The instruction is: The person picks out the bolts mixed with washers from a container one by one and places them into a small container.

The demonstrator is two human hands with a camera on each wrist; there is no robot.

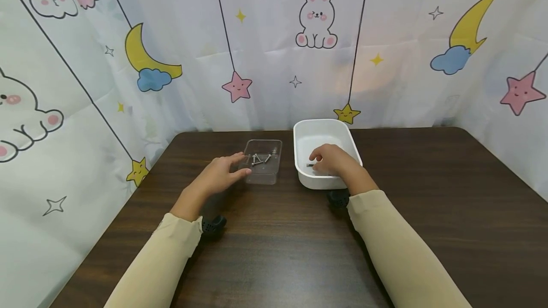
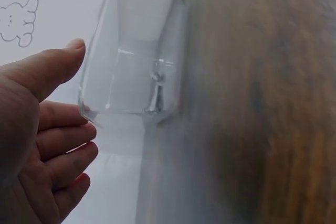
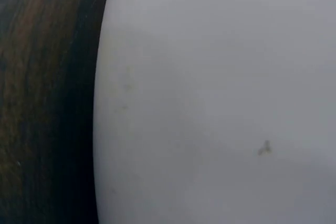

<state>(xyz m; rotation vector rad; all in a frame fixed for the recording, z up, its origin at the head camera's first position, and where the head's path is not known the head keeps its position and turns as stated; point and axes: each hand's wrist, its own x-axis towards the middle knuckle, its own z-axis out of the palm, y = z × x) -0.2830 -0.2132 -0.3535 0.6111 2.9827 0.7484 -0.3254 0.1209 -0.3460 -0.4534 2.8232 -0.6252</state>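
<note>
My left hand (image 1: 216,175) is beside the left wall of a clear plastic box (image 1: 263,178), fingers extended and thumb spread. In the left wrist view its fingertips are at the box's near corner, seemingly touching it. Several silver screws (image 1: 262,159) lie inside the box. My right hand (image 1: 338,161) reaches down into a white plastic tub (image 1: 318,183), fingers bent. At its fingertips is a small metal piece, apparently a screw (image 1: 309,165); whether it is pinched or lies on the tub's floor is unclear. The right wrist view shows only the tub's outer wall (image 3: 210,87).
Both containers stand side by side near the far edge of a dark brown wooden table (image 1: 265,251). A white curtain (image 1: 274,46) printed with bunnies, stars and moons hangs behind the table and along its sides.
</note>
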